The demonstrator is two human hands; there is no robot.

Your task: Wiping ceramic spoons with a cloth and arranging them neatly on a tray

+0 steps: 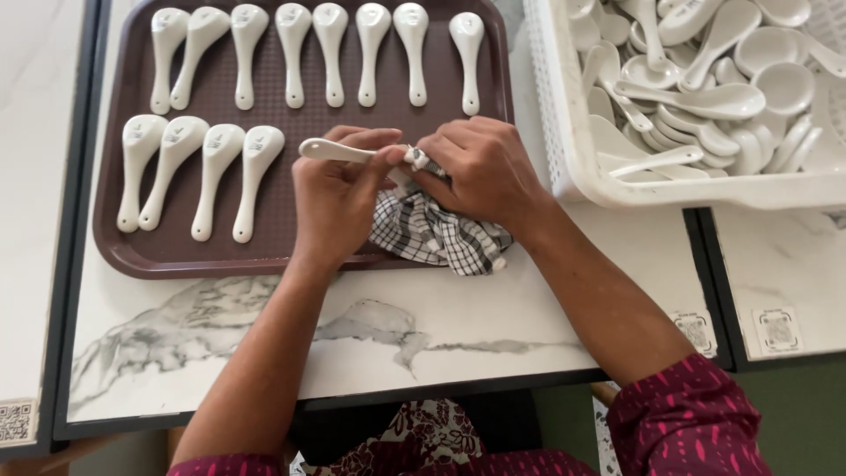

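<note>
White ceramic spoon (330, 151) lies level between both hands, over brown tray (115, 238); long axis left-right, handle tip leftward. Left hand (335, 198) pinches its shaft. Right hand (485, 172) clenches checked cloth (432, 234) around bowl end. Both equally near.

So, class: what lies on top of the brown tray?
Twelve white spoons lie in two rows on the brown tray. Both hands and a checked cloth cover its near right part, so anything under them cannot be seen.
</note>
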